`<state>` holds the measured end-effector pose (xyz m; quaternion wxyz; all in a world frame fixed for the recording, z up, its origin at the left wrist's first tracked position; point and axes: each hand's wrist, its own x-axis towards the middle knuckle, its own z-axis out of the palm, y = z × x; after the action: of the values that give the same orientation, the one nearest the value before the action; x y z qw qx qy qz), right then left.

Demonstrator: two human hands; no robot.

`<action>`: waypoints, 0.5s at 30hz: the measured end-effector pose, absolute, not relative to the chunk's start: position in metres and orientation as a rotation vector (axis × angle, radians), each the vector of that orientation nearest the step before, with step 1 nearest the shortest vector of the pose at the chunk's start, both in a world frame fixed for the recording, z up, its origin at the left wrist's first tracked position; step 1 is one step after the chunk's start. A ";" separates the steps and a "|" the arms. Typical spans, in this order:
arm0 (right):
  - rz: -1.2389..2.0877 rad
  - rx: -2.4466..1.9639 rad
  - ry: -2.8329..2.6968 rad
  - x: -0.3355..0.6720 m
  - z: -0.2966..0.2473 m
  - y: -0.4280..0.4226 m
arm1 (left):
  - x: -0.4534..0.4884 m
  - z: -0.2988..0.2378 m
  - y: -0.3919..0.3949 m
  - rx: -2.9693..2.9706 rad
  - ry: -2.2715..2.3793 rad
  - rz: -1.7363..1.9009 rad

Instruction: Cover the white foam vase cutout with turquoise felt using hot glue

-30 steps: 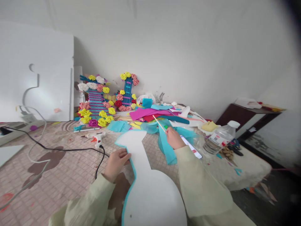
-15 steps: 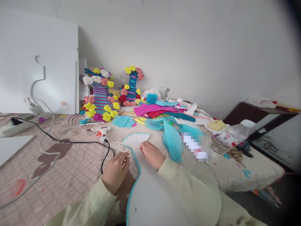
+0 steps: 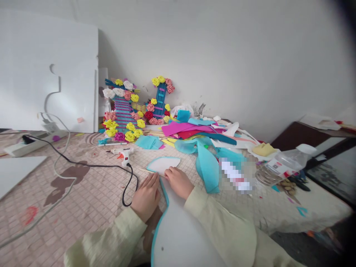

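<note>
A white board cut-out (image 3: pixel 185 230) with a narrow neck and a leaf-shaped end lies before me, its edge lined with turquoise paper (image 3: pixel 157 226). My right hand (image 3: pixel 179 182) rests at the neck, fingers curled on a thin wooden stick (image 3: pixel 147 170) that points left across the edge. Just left of the neck, my left hand (image 3: pixel 147 195) has its fingers stretched out side by side. Their tips touch the lined edge close to the stick; the palm side is hidden. A white hot glue gun (image 3: pixel 126 157) lies beyond my left hand.
Black cable (image 3: pixel 97 166) runs from the glue gun to a power strip (image 3: pixel 36 142). Coloured crepe paper (image 3: pixel 207 168) is heaped behind the cut-out. Flower-decorated frames (image 3: pixel 124 111) lean at the wall. A plastic bottle (image 3: pixel 286 165) stands tilted in view at right.
My left hand has moved up and right to the lined edge, its curled fingers now straightened. My right hand stays at the neck; less of the stick shows. The view has shifted slightly left.
</note>
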<state>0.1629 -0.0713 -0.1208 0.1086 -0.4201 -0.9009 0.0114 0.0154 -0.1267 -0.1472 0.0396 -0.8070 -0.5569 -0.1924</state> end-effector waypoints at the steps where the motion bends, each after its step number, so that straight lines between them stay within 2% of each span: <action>1: 0.037 -1.229 -2.634 0.163 -0.122 -0.071 | 0.015 -0.149 -0.126 -2.467 -1.698 -0.588; 15: 0.128 -1.123 -2.495 0.169 -0.136 -0.067 | 0.016 -0.154 -0.119 -2.488 -1.715 -0.591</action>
<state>0.1688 -0.0665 -0.1360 0.2002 -0.4017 -0.8925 0.0457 0.0163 -0.1190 -0.1539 0.0312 -0.8077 -0.5566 -0.1919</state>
